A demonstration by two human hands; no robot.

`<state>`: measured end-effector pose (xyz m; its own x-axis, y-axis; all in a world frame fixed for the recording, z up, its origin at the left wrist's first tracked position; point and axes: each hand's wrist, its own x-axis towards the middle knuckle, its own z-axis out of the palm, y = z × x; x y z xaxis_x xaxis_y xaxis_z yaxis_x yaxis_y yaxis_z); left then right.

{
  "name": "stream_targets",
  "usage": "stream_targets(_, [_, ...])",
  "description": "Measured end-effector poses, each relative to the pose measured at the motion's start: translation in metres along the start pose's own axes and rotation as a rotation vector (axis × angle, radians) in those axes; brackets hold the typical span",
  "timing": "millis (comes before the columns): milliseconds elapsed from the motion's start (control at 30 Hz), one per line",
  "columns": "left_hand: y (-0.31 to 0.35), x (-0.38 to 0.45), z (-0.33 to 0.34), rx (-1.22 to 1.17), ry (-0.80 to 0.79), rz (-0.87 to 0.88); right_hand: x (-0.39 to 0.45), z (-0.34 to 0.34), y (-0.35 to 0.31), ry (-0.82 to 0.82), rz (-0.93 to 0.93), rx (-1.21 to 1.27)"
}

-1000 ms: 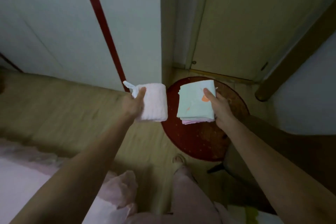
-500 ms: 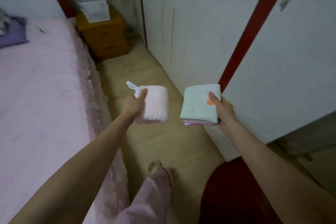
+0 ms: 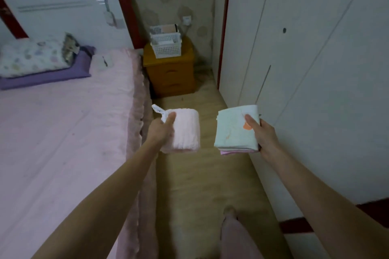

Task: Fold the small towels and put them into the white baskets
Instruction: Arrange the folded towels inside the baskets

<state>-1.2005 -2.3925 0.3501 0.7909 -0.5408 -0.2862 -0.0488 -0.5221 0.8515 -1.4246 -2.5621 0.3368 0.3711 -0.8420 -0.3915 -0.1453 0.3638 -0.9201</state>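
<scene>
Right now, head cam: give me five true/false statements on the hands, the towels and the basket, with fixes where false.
1. The left hand holds a folded pink towel. True.
2. The right hand is empty. False: it grips a towel stack, pale green on top.
3. The white basket sits on the bed. False: it stands on the orange nightstand beside the bed.
4. Both hands are held over the floor, apart from the basket. True.
5. The pink towel lies flat and unfolded. False: it is folded into a thick bundle.
</scene>
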Motion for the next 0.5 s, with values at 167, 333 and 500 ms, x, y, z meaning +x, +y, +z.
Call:
stream_targets(167, [0.042,0.129,0.007,-0.021,0.079,0.0,0.145,0.054,-0.046,-0.071,-0.013,-0.033])
stream_targets(333, [0.09,0.248,0.008,-0.035,0.126,-0.024,0.275,0.122,-0.115,-0.205,0.012,-0.133])
stream_targets(500, [0.108,0.358,-0.006,-0.074,0.22,-0.13,0.385,0.205,-0.166,-0.312,0.018,-0.178])
